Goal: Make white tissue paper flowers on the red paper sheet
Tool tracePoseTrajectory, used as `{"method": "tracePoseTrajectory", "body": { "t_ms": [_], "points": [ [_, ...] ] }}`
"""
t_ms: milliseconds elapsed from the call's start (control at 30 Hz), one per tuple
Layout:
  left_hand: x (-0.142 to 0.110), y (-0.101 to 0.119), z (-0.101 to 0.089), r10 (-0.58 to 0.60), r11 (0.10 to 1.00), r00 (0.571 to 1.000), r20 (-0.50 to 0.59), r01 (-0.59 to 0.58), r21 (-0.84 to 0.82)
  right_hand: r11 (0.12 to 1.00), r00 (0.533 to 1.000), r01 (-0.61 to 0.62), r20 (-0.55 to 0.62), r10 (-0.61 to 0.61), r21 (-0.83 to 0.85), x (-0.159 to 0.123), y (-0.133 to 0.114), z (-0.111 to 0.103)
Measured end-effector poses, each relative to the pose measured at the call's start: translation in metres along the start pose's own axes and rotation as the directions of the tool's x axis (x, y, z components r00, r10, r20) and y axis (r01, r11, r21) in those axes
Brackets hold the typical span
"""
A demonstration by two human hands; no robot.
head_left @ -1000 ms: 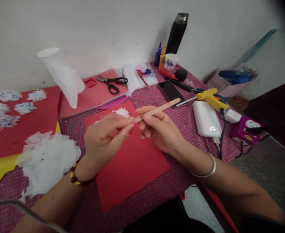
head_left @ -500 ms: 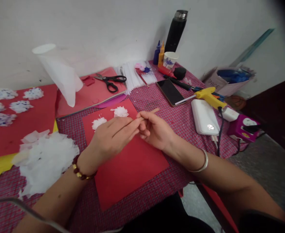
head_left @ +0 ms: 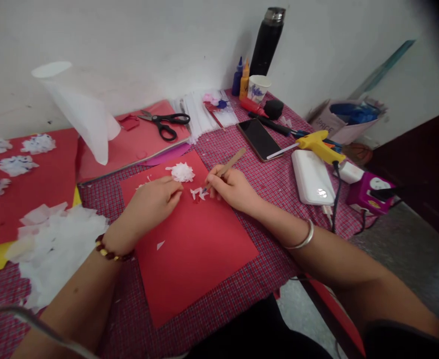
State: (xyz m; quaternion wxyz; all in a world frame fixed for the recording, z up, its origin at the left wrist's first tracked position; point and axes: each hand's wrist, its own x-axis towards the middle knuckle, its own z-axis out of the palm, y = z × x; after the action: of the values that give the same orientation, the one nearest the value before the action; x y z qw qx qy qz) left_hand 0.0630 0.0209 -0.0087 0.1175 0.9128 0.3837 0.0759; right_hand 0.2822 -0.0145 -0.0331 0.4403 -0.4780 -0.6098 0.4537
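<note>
Near the far right corner of the sheet, one flower looks finished; the piece between our hands looks sparse, seemingly unfinished. Our right hand pinches a stick; our left hand curls, its grip unclear. Checked cloth covers the table, beside a pale wall.
</note>
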Motion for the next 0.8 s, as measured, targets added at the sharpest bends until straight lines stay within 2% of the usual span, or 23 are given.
{"method": "tracePoseTrajectory", "body": {
  "t_ms": [133,267,433,633,733,800],
  "points": [
    [0.0005,0.0012,-0.0010,-0.032,0.998,0.999,0.039,0.030,0.057,0.978,0.997,0.076,0.006,-0.076,-0.193,0.0007,0.0004,0.0030],
    [0.0010,0.0033,-0.0027,-0.026,0.997,0.997,0.073,0.021,0.068,0.954,0.996,0.089,0.016,-0.088,-0.285,0.0030,-0.0001,0.0043],
    [0.0010,0.0056,-0.0028,-0.014,0.999,0.999,0.041,0.012,0.044,0.936,0.995,0.097,0.035,-0.090,-0.338,0.0054,-0.0005,0.0060],
    [0.0014,0.0065,-0.0034,-0.039,0.999,0.998,0.052,0.038,0.020,0.911,0.991,0.130,0.092,-0.101,-0.393,0.0061,-0.0022,0.0088],
    [0.0006,0.0063,-0.0042,-0.058,0.997,0.997,0.048,0.060,-0.044,0.920,0.989,0.134,0.106,-0.102,-0.369,0.0054,-0.0046,0.0075],
    [0.0004,0.0072,-0.0036,-0.065,0.998,0.996,0.057,0.066,-0.021,0.940,0.991,0.129,0.084,-0.108,-0.315,0.0048,-0.0071,0.0045]
  ]
}}
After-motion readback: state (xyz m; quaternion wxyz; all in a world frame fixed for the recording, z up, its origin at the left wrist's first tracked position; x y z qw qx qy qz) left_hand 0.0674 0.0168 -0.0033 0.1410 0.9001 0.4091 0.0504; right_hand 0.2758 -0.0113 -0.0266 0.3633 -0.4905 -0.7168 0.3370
